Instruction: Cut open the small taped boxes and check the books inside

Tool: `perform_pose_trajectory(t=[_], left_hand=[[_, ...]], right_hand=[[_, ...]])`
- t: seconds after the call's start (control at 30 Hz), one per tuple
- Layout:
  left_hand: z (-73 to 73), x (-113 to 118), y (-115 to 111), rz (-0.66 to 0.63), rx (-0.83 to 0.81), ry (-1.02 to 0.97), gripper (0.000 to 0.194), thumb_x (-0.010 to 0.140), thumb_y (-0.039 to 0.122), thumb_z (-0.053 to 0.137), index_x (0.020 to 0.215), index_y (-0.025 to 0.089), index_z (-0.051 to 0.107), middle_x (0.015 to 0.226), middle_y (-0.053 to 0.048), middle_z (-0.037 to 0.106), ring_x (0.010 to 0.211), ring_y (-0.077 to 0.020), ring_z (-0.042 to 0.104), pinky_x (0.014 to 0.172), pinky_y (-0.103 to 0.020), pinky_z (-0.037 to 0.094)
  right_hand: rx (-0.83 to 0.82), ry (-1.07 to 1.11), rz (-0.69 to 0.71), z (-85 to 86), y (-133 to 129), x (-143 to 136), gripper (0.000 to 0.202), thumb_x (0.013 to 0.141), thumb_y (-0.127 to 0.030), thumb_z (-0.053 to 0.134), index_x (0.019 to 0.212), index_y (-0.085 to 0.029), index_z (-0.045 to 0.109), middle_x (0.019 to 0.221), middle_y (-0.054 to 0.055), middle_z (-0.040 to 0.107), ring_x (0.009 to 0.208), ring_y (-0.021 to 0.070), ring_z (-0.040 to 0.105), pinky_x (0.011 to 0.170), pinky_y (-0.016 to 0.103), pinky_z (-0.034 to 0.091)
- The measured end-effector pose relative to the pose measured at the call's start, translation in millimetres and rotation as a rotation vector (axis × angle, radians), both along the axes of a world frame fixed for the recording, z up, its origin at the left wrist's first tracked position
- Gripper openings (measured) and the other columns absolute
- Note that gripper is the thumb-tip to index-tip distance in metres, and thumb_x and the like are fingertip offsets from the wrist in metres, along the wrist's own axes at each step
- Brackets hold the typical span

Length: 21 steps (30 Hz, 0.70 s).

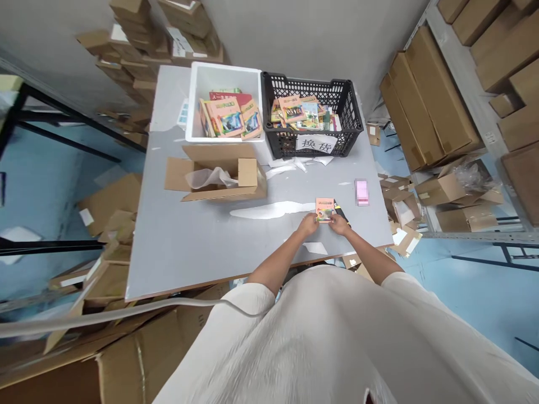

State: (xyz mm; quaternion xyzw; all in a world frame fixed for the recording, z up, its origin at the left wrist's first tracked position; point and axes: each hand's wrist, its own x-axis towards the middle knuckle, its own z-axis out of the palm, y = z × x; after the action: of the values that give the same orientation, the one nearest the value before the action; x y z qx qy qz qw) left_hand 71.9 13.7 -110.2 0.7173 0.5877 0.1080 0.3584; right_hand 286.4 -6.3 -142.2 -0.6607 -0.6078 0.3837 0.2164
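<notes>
A small pink-orange book [325, 209] with a colourful picture is held near the table's front edge. My left hand [309, 223] grips its lower left corner, fingers closed. At its lower right corner, my right hand [338, 224] is closed on the same book. Just right of the book, a black-and-yellow object [342, 212] lies partly behind my right hand. A pink item [361, 192] rests farther right on the grey table [189, 241].
An open cardboard box [244, 185] lies on the table's left half. Behind it stand a white foam box [193, 101] and a black crate [353, 120], both holding books. White paper scraps [273, 210] lie mid-table. Shelving with cartons [433, 101] stands at right.
</notes>
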Motion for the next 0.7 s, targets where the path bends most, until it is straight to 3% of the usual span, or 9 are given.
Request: perform_pose_trajectory(t=[0.17, 0.37, 0.57, 0.7], left_hand=[[-15.9, 13, -3, 0.061, -0.067, -0.003, 0.045, 0.092, 0.019, 0.069, 0.136, 0.014, 0.075, 0.15, -0.02, 0.074, 0.139, -0.0348, 0.071, 0.12, -0.041, 0.052], [-20.2, 20, -6, 0.148, -0.073, -0.044, 0.045, 0.088, 0.017, 0.071, 0.133, 0.016, 0.073, 0.147, -0.019, 0.076, 0.137, -0.0331, 0.071, 0.117, -0.04, 0.053], [-21.6, 10, -7, 0.321, -0.037, -0.088, 0.023, 0.092, 0.019, 0.072, 0.113, 0.02, 0.065, 0.115, -0.013, 0.079, 0.113, -0.0281, 0.076, 0.103, -0.04, 0.058], [-20.4, -1, -8, 0.419, -0.018, -0.156, 0.026, 0.092, 0.022, 0.075, 0.111, 0.024, 0.058, 0.096, -0.004, 0.076, 0.097, -0.0239, 0.076, 0.097, -0.041, 0.059]], right_hand=[[-0.087, 0.078, 0.015, -5.0, -3, 0, 0.055, 0.088, -0.018, 0.078, 0.143, -0.018, 0.078, 0.156, 0.016, 0.072, 0.145, 0.0334, 0.069, 0.13, 0.046, 0.049], [-0.12, 0.161, 0.005, -4.0, -5, -2, 0.051, 0.087, -0.023, 0.078, 0.138, -0.023, 0.08, 0.145, 0.01, 0.079, 0.137, 0.0303, 0.074, 0.124, 0.047, 0.054], [-0.143, 0.256, -0.021, 0.2, -6, -6, 0.039, 0.085, -0.021, 0.082, 0.124, -0.022, 0.084, 0.132, 0.009, 0.083, 0.128, 0.028, 0.077, 0.12, 0.046, 0.057], [-0.186, 0.34, -0.022, 6.7, -8, -14, 0.033, 0.086, -0.021, 0.083, 0.119, -0.022, 0.083, 0.127, 0.008, 0.084, 0.122, 0.0258, 0.079, 0.115, 0.043, 0.06]])
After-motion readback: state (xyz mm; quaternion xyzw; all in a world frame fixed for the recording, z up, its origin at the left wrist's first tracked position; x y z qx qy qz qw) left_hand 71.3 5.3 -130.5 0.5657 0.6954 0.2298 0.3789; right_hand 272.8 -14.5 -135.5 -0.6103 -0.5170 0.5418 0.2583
